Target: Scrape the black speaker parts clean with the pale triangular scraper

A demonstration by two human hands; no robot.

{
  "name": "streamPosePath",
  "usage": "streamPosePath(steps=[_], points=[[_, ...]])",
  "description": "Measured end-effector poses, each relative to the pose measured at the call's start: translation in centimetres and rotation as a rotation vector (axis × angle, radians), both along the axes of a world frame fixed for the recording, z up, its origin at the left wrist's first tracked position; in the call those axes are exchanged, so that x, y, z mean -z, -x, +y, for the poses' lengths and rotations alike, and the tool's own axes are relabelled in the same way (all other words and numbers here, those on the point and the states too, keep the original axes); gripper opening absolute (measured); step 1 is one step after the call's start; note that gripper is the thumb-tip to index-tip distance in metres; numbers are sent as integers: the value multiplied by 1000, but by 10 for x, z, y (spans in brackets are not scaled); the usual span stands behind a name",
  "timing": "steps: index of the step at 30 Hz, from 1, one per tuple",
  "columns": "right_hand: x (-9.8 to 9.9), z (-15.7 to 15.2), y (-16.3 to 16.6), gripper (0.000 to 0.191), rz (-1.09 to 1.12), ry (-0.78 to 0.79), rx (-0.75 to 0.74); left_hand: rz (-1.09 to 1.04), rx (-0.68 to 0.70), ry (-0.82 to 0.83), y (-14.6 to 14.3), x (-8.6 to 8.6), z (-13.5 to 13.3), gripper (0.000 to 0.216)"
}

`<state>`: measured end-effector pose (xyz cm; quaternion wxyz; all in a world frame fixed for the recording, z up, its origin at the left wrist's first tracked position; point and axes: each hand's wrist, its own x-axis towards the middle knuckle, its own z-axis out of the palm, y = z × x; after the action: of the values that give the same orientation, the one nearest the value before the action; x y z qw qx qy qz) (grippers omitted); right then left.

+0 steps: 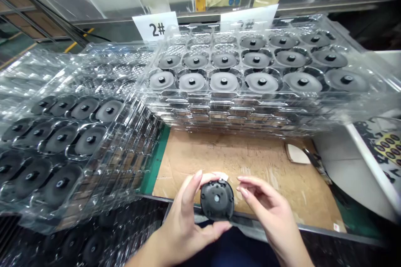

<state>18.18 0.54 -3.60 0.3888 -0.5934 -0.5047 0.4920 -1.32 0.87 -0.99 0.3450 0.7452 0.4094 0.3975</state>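
Observation:
My left hand (183, 221) grips a round black plastic part (217, 200) between thumb and fingers, just above the bench's front edge. A small white piece (221, 175) shows at the part's top. My right hand (266, 212) hovers beside the part on the right, fingers curved and close together, their tips a little apart from its rim. Whether it holds anything I cannot make out.
A stack of clear blister trays (250, 104) with several grey-black discs stands behind. Another tray stack (62, 146) fills the left. A brown cardboard sheet (250, 162) covers the green mat. A "2#" label (156, 27) stands at the back. Sticker sheets (388, 146) lie far right.

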Motion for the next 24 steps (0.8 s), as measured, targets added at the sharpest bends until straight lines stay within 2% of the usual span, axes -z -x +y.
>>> streamPosePath(steps=[4,7,9,11,13,17,18,21,24], points=[[-18,0,0,16,167,87,19,-26,-1,40,1,-1,0,102],[-32,4,5,16,233,103,-152,-71,-9,142,3,-1,-2,100],[-34,7,10,14,285,109,-285,-66,-20,218,4,-1,-3,98],[-29,11,13,9,402,163,-300,-30,-26,268,5,-2,-2,96],[-19,16,16,14,526,220,-250,10,-38,313,7,-5,1,87],[-5,32,21,32,559,202,-309,29,-19,403,16,-15,6,25],[-4,39,23,33,538,181,-348,44,-30,420,20,-19,7,19],[3,66,28,21,421,53,-429,146,-67,426,37,-36,6,15],[20,97,27,10,271,-144,-413,243,-3,347,58,-62,11,18]])
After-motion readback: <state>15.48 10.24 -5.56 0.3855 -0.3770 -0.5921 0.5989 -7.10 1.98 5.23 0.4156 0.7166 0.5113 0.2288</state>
